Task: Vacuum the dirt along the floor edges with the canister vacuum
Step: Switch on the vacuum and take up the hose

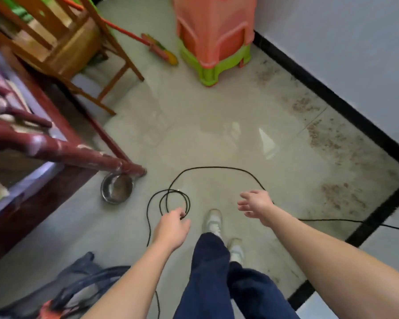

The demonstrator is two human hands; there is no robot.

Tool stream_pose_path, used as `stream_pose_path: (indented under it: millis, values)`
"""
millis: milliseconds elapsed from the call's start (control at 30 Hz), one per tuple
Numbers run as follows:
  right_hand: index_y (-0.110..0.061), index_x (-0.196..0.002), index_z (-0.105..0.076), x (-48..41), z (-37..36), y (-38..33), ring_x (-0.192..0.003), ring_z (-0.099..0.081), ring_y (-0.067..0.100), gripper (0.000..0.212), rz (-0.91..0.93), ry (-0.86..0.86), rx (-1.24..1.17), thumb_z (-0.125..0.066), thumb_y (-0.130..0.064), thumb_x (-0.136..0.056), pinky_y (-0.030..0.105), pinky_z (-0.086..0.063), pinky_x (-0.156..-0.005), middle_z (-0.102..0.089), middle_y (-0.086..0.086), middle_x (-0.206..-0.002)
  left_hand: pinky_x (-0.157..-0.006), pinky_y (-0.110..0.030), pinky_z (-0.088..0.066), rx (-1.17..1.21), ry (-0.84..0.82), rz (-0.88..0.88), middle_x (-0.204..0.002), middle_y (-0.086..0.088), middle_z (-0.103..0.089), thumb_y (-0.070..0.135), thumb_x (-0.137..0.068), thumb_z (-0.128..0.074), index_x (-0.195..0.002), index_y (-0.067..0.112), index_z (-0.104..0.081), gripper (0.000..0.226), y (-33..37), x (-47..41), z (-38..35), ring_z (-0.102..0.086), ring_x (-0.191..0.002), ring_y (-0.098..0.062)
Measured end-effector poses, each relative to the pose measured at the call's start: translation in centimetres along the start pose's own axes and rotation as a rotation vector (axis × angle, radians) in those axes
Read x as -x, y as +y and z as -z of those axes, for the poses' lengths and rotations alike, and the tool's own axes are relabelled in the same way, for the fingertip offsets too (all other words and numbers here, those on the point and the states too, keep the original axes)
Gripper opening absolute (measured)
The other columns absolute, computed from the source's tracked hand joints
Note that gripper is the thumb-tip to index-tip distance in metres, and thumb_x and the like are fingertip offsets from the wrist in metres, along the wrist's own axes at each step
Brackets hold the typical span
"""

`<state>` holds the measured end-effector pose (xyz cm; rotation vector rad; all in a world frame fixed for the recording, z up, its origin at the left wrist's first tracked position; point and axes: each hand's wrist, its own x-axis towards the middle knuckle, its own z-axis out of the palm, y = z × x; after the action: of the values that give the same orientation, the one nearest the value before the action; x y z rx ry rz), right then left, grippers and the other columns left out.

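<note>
L hand (pixel 171 229) grip clenched on coiled cord (pixel 217 167). R hand (pixel 255 203) grip released, fingers spread, just beside big loop. Canister vacuum (pixel 78 286) low-left, nearer L arm. Dirt (pixel 320 137) lies along black skirting (pixel 327 93), fwd-right, so prob. cord pays out that way.

Below-left of the cord (pixel 217 167), the canister vacuum (pixel 78 272) is blurred and cut off at the bottom edge; the cord exits right.
</note>
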<state>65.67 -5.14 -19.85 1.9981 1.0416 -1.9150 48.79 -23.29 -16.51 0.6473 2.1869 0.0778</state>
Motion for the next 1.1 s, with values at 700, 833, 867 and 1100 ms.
stream_pose_path:
  millis: [700, 833, 867, 1100]
  values:
    - [-0.009, -0.088, -0.062, 21.9, -33.6, 14.6, -0.057, -0.058, 0.019, 0.008, 0.381, -0.254, 0.891, -0.059, -0.014, -0.093, 0.020, -0.036, -0.045, -0.064, 0.008, -0.073, -0.082, -0.031, -0.050, 0.527, 0.316, 0.468, -0.097, -0.004, -0.068, 0.030, -0.087, -0.060, -0.101, 0.022, -0.064, 0.016, -38.4, 28.7, 2.1, -0.063, -0.096, -0.026]
    - [-0.009, -0.090, -0.063, 24.6, -41.2, 21.2, -0.059, -0.060, 0.021, 0.008, 0.373, -0.225, 0.928, -0.061, -0.016, -0.092, 0.022, -0.039, -0.047, -0.066, 0.010, -0.076, -0.076, -0.031, -0.050, 0.534, 0.320, 0.444, -0.087, 0.002, -0.067, 0.031, -0.086, -0.060, -0.087, 0.026, -0.059, 0.004, -48.2, 31.5, 1.2, -0.063, -0.088, -0.023]
    - [-0.008, -0.090, -0.063, 25.0, -42.9, 22.9, -0.059, -0.060, 0.021, 0.008, 0.358, -0.227, 0.953, -0.061, -0.016, -0.092, 0.022, -0.039, -0.047, -0.066, 0.009, -0.075, -0.075, -0.031, -0.050, 0.520, 0.322, 0.442, -0.087, 0.003, -0.067, 0.031, -0.087, -0.059, -0.090, 0.025, -0.060, 0.007, -50.6, 32.0, 1.2, -0.062, -0.087, -0.022]
    - [-0.012, -0.086, -0.067, 25.3, -54.3, 31.3, -0.063, -0.061, 0.021, 0.008, 0.377, -0.303, 1.135, -0.062, -0.018, -0.087, 0.024, -0.043, -0.050, -0.067, 0.006, -0.075, -0.074, -0.032, -0.042, 0.372, 0.423, 0.458, -0.111, -0.005, -0.059, 0.028, -0.092, -0.054, -0.108, 0.020, -0.062, 0.020, -63.9, 32.4, 2.2, -0.057, -0.101, -0.026]
